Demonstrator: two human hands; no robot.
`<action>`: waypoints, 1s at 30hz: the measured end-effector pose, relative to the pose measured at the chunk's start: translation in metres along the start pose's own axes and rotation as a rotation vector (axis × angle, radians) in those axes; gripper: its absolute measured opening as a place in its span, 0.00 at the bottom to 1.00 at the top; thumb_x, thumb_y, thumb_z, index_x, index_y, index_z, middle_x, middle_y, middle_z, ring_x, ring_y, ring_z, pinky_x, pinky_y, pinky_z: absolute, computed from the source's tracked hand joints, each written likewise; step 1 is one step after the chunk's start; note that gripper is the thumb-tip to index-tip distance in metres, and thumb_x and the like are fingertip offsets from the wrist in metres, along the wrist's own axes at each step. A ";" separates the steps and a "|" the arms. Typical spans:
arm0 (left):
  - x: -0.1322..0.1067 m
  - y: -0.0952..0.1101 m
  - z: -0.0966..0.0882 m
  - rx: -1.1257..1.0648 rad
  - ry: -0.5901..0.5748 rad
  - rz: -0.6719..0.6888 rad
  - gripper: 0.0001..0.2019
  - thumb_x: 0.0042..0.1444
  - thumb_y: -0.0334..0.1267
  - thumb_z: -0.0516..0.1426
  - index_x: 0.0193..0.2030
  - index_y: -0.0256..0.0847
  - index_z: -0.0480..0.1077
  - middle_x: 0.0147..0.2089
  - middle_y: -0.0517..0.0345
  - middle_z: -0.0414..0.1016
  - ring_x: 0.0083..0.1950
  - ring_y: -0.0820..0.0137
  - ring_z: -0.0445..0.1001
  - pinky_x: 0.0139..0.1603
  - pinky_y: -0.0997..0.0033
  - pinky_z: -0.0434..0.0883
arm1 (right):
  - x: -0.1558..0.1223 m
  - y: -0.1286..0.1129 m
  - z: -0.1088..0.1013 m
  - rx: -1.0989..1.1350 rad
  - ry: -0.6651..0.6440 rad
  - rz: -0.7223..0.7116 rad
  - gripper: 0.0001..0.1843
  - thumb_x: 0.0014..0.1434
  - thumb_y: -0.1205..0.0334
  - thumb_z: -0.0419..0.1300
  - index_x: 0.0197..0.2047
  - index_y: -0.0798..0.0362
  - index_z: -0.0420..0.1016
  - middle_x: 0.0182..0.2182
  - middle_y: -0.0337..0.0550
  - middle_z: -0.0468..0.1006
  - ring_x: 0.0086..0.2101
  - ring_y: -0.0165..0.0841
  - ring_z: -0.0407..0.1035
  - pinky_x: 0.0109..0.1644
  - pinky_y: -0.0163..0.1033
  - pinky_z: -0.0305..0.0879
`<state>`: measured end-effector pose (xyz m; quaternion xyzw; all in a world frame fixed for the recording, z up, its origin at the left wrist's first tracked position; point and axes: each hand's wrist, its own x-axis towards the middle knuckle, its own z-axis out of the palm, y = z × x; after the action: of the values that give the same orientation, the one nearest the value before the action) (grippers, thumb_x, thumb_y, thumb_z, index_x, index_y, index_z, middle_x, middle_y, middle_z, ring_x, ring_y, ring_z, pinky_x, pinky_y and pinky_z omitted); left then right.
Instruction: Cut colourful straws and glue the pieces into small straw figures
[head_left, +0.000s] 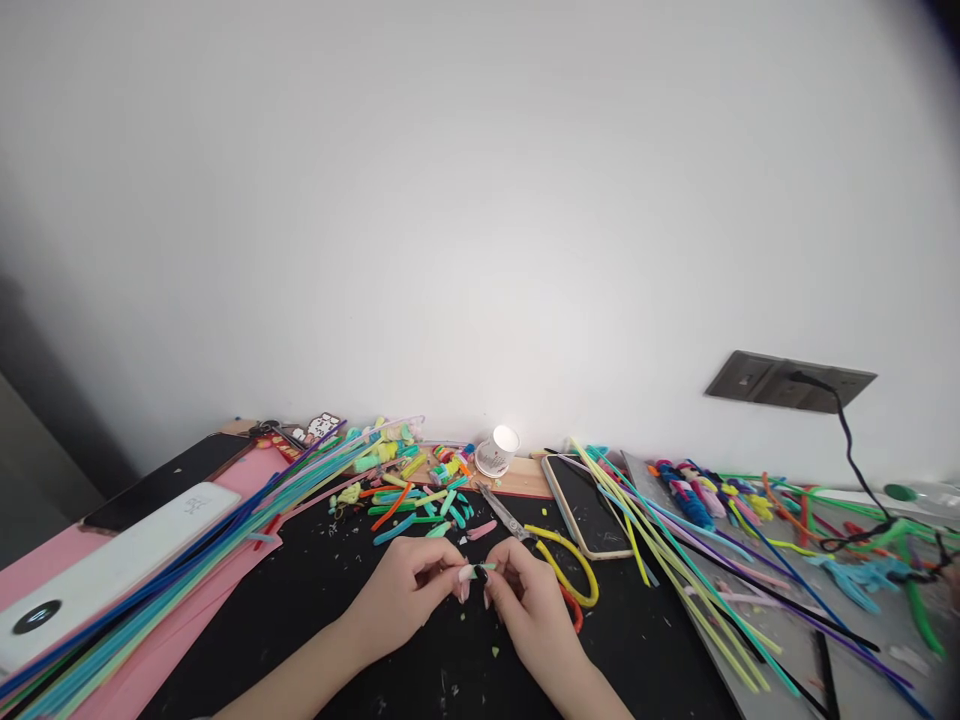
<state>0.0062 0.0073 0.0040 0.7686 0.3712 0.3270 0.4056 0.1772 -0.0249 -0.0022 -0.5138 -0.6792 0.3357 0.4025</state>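
Above the black mat (315, 620), my left hand (401, 590) and my right hand (532, 605) meet fingertip to fingertip. Both are closed in a pinch on a short pale green piece of pipe cleaner (489, 567), mostly covered by the fingers. Dark polish shows on a nail of the right hand. Just beyond the fingers lies a loose pile of short cut pipe cleaner pieces (405, 505) in green, orange, yellow and blue. Scissors (591, 580) with a yellow handle rest beside my right hand, their blades pointing away toward a white paper cup (497, 452).
Long pipe cleaners lie in a bundle (225, 560) at left, across a white device (112, 570) and pink sheet. A phone (589, 510) and more long pipe cleaners (697, 570) are at right. Braided bundles (686, 495) sit near the wall, below a socket (787, 382) with a black cable.
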 end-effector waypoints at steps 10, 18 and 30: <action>0.000 -0.006 0.000 -0.141 -0.104 -0.080 0.17 0.58 0.43 0.50 0.25 0.34 0.69 0.22 0.62 0.69 0.15 0.81 0.59 0.17 0.81 0.55 | -0.001 0.007 0.001 0.175 0.000 0.080 0.13 0.61 0.58 0.50 0.26 0.51 0.56 0.17 0.32 0.62 0.18 0.25 0.56 0.22 0.31 0.52; 0.000 -0.002 -0.001 -0.167 -0.063 -0.113 0.15 0.58 0.42 0.50 0.26 0.34 0.68 0.23 0.61 0.69 0.16 0.81 0.59 0.17 0.82 0.56 | -0.002 0.005 0.002 0.192 -0.023 0.068 0.13 0.62 0.58 0.48 0.26 0.51 0.56 0.18 0.32 0.61 0.18 0.25 0.56 0.22 0.31 0.52; -0.002 0.008 -0.006 -0.102 -0.255 -0.057 0.13 0.58 0.38 0.49 0.24 0.37 0.60 0.20 0.66 0.63 0.18 0.80 0.59 0.22 0.81 0.57 | -0.001 0.004 0.001 0.255 -0.144 0.108 0.13 0.62 0.58 0.48 0.26 0.51 0.54 0.17 0.29 0.58 0.18 0.24 0.53 0.21 0.30 0.48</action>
<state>0.0025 0.0050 0.0134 0.7714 0.3212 0.2336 0.4971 0.1780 -0.0252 -0.0068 -0.4688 -0.6296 0.4763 0.3963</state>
